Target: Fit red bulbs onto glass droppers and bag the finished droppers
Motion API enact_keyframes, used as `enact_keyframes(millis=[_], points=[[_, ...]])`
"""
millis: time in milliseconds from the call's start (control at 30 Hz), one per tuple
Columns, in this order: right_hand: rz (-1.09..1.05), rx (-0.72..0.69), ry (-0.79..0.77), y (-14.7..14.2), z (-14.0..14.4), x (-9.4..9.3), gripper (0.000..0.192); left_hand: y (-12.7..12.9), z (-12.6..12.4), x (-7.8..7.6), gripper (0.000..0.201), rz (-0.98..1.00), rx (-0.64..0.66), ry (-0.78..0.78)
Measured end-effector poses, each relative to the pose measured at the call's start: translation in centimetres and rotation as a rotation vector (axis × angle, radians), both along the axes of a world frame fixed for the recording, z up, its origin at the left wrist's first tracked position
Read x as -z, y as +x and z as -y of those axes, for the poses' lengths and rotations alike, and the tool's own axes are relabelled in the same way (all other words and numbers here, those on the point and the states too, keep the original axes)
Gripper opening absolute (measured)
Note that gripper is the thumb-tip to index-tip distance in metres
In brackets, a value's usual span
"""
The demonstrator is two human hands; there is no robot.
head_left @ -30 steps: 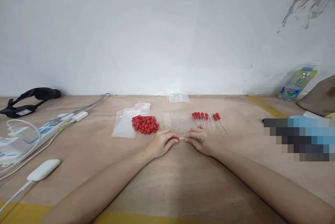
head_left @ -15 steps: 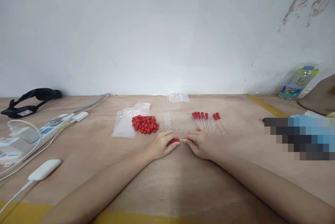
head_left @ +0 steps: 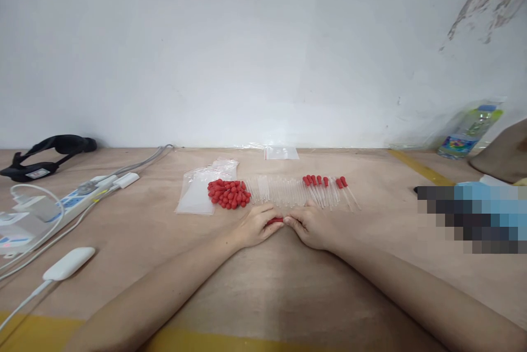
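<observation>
Bench (head_left: 263, 297), left hand (head_left: 257, 227) and right hand (head_left: 310, 227) closing in on one red bulb (head_left: 275, 221)
The step in hand looks like seating the bulb: the left hand pinches it, the right is pinched at its 3 o'clock end, apparently on a tube its fingers hide; the next move calls for a straight, steady push. From the hands, slim, clear, glassy tubes (head_left: 284, 193) lie in a row at 12 o'clock, flat filmy bags (head_left: 192, 198) at 10, capped tubes (head_left: 326, 182) at 2, and matt, rubbery-looking round-headed bulbs (head_left: 228, 194) heaped at 10, nearer than the bags, on the wood-grained bench
</observation>
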State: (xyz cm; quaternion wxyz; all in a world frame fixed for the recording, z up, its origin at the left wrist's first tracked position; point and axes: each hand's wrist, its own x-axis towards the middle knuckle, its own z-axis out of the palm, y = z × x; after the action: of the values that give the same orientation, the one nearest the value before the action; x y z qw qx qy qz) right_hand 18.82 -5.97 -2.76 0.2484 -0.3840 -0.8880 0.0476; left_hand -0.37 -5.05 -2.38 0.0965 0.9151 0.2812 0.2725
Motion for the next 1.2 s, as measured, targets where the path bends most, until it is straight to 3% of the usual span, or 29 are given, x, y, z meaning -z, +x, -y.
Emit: enact_keyframes(millis=[133,233,333,467,567,800,1000,1200], points=[[-0.076,-0.054,-0.136,0.4,-0.1,-1.1,0.025,-0.2,0.0,-0.4,0.021,0.04,-0.054,0.01],[-0.171,0.006,-0.146,2.2,-1.1,-2.3,0.019,-0.5,0.0,-0.6,0.042,0.122,-0.171,0.089],[-0.243,0.331,-0.127,5.3,-2.8,-3.7,0.018,-0.9,-0.1,-0.6,0.041,0.131,-0.268,0.124],[-0.134,0.869,-0.154,9.8,-4.8,-4.6,0.017,-0.8,-0.2,-0.3,0.027,0.104,-0.263,0.143],[-0.075,1.01,-0.234,11.5,-5.5,-4.0,0.021,-0.7,-0.3,-0.1,0.022,0.096,-0.265,0.164],[-0.051,1.039,-0.305,11.8,-6.4,-1.6,0.022,-0.7,-0.4,-0.1,0.021,0.074,-0.272,0.152],[-0.069,0.952,-0.223,11.3,-6.6,-1.3,0.024,-0.7,-0.4,-0.1,0.02,0.063,-0.27,0.145],[0.013,0.923,-0.292,9.9,-6.5,-1.1,0.031,-0.8,-0.4,-0.1,0.018,0.052,-0.272,0.148]])
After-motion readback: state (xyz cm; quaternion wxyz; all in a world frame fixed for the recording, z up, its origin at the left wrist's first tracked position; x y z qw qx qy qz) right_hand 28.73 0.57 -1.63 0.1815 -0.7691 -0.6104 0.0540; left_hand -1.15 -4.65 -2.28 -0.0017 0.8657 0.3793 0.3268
